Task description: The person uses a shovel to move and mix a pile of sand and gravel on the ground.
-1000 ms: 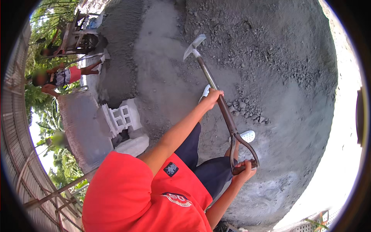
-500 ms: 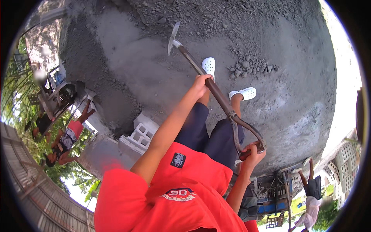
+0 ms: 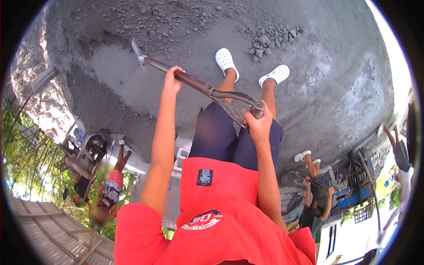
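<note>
A shovel [image 3: 194, 83] with a dark shaft and a forked D-shaped handle slants across in front of me. My left hand [image 3: 173, 79] is closed round the shaft, near its blade end. My right hand [image 3: 259, 123] grips the crossbar of the handle, close in front of my dark shorts [image 3: 214, 137]. The pale metal blade [image 3: 139, 54] shows nearly edge-on, over grey sandy ground [image 3: 119, 75]. I cannot tell whether the blade touches the ground.
Gravel [image 3: 269, 40] lies heaped beyond my white clogs [image 3: 274, 75]. A hollow block [image 3: 182, 152] is partly hidden beside my left forearm. People stand at the left [image 3: 110, 190] and right [image 3: 316, 194], the right one near a blue-and-dark machine [image 3: 355, 196].
The shovel has swung to the left and lies flatter across the view. Both hands stay on it. A person with a tool has come into view at the right.
</note>
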Demonstrator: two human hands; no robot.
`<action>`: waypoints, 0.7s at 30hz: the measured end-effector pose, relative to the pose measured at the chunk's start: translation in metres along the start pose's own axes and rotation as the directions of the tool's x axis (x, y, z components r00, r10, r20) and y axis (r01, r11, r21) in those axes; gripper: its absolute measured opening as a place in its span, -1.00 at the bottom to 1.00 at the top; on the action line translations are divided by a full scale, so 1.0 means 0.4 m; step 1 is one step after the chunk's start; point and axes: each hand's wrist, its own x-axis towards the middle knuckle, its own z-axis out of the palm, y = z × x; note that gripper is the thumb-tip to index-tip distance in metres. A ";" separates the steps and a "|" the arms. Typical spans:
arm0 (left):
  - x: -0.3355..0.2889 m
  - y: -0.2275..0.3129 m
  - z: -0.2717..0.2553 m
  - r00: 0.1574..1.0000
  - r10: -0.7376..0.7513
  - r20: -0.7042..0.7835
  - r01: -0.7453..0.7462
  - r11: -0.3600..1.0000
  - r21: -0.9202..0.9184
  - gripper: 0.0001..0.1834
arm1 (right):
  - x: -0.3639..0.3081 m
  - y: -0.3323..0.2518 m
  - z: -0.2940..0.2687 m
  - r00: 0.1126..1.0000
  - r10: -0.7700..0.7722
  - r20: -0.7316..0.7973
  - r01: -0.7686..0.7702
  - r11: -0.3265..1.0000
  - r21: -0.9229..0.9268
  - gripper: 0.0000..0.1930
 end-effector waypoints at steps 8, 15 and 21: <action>0.045 -0.019 0.042 0.990 -0.084 -0.116 0.088 0.996 0.032 -0.91 | -0.034 -0.049 -0.015 0.988 -0.142 -0.067 0.119 0.956 -0.270 -0.77; -0.186 -0.385 0.195 0.962 -0.273 -0.018 0.273 0.962 0.026 -0.90 | -0.208 -0.023 -0.324 0.914 0.010 -0.405 -0.045 0.996 -0.075 -0.88; -0.258 -0.388 0.219 0.974 -0.220 0.062 0.225 0.969 -0.105 -0.86 | -0.205 0.009 -0.420 0.948 -0.232 -0.216 0.164 0.941 -0.295 -0.90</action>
